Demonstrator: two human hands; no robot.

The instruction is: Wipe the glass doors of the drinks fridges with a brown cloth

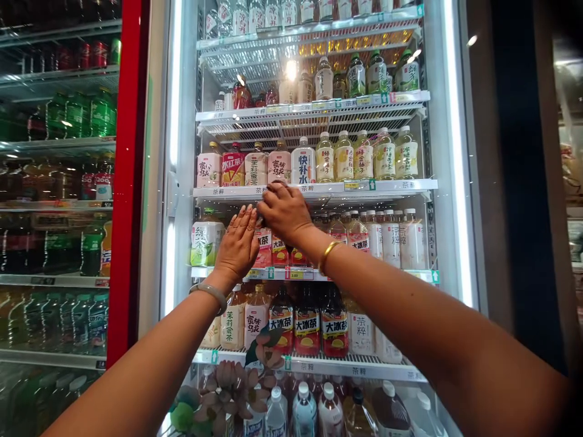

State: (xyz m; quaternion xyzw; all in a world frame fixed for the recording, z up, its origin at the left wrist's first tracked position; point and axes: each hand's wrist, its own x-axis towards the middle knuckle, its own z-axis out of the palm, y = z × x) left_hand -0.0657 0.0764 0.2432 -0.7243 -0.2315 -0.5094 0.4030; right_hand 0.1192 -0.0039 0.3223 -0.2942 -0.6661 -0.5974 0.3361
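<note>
My left hand (237, 241) is raised with its fingers straight and close together, palm turned away from me. A pale bangle (209, 297) is on that wrist. Just to its right and a little higher, my right hand (283, 209) has its fingers curled; whatever lies under them is hidden. A gold bangle (328, 256) circles the right wrist. Both hands are in front of a lit drinks fridge (314, 189), at the height of its middle shelves. Behind the hands stand red-labelled iced tea bottles (263, 247), partly covered by my fingers. Reflections suggest a glass pane here.
A green tea bottle (206, 241) stands left of my hands, and a white-labelled water bottle (303, 161) is above them. To the left is another fridge with a red frame (130, 182). Pinkish flowers (234, 385) show low in front of the shelves.
</note>
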